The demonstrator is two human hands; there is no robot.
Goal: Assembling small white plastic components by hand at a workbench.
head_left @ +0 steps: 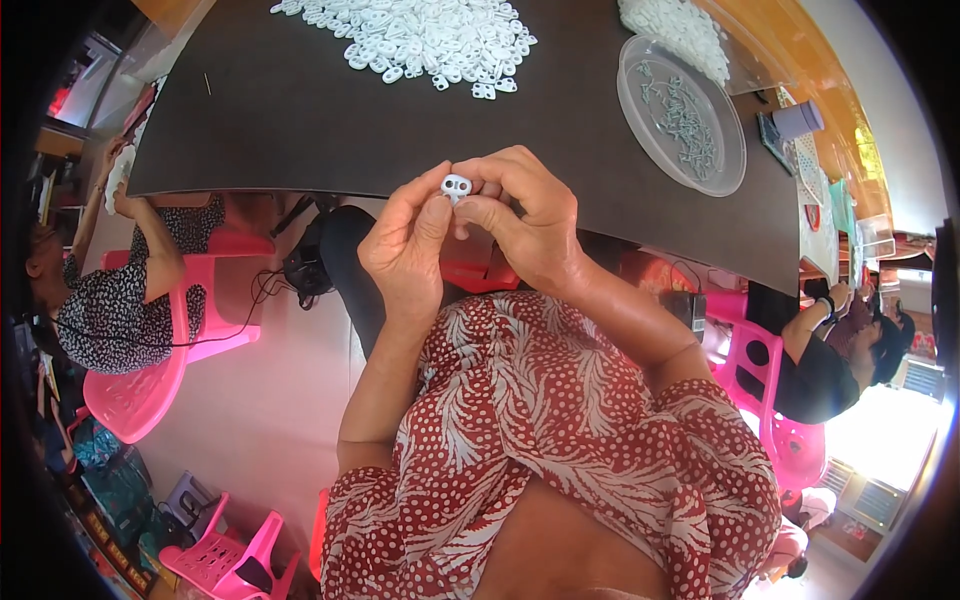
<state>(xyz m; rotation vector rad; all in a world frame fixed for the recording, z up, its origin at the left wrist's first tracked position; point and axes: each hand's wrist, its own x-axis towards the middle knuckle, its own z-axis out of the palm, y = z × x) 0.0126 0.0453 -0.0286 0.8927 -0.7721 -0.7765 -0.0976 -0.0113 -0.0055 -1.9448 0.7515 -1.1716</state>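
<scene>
— Hands first: what are they doing?

— Both are raised together at the near edge of the table (300,120). The left hand (408,250) and the right hand (530,225) pinch one small white clip (456,186) between their fingertips, each closed narrowly on it (it has two small holes facing up).

— Where does that sit?

— Just above the table's edge, over the lap, in front of the red patterned dress (560,430).

— And on the table?

— Far side, a heap of white clips (420,40). To the right, a clear round tray (690,135) with small grey screws in it, and another white pile (680,30) beyond it.

— Anyone else?

— A person on a pink chair (140,390) at left, another seated at right (830,360).
</scene>
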